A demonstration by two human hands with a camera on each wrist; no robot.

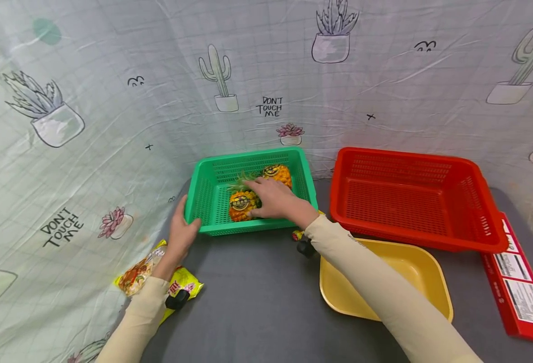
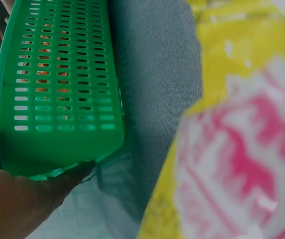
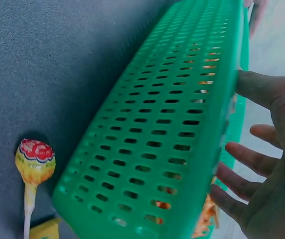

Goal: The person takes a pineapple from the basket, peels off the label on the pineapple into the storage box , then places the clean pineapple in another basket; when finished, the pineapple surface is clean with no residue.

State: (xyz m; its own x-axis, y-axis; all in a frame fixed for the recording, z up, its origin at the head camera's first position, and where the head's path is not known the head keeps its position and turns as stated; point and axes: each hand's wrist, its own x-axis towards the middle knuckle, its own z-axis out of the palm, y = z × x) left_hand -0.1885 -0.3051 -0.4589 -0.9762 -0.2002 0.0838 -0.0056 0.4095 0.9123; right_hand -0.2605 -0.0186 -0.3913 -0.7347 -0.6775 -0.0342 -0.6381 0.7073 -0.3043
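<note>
Currently, left hand (image 1: 184, 229) grips the left end of the green basket (image 1: 203, 186). Right hand (image 1: 275, 199) hangs over it, fingers spread; contact cannot be determined. Front pineapple (image 1: 241, 205) sits beside its thumb, rear pineapple (image 1: 279, 174) behind that hand.

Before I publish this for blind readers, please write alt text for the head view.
A person's right hand is spread over pineapples in a green basket, while the left hand grips its left end. To the right are a red basket and a yellow tray; snack packets lie at lower left.
</note>
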